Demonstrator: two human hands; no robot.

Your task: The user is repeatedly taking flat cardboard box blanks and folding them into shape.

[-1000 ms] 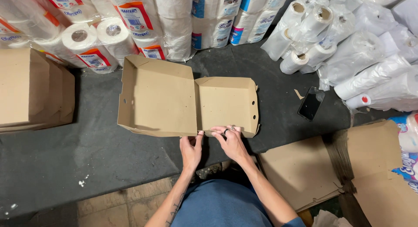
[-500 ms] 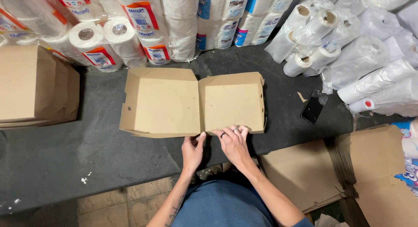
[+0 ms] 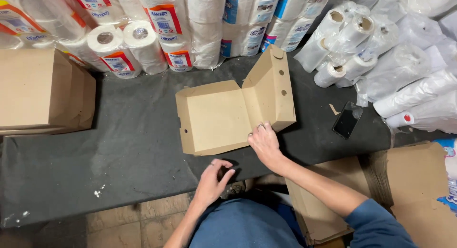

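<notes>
I judge the folding under way; my right hand (image 3: 264,142) presses loosely curled fingers on the box (image 3: 233,110), open on the table (image 3: 119,148); one half stands raised. My left hand (image 3: 213,177) hovers half-open, empty, near the table edge; next calls for steadying the base.

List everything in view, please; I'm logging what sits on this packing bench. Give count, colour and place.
folding carton: one, brown, open, mid-table
table: one, dark grey mat top
flat carton stack: one stack, brown, far left
paper rolls in printed wrap: many, white, along the back
rolls in clear bags: many, white, back right
phone: one, black, right of the carton
cardboard sheets: several, brown, lower right
left hand: one, at the table's near edge, off the carton
right hand: one, on the carton's hinge
</notes>
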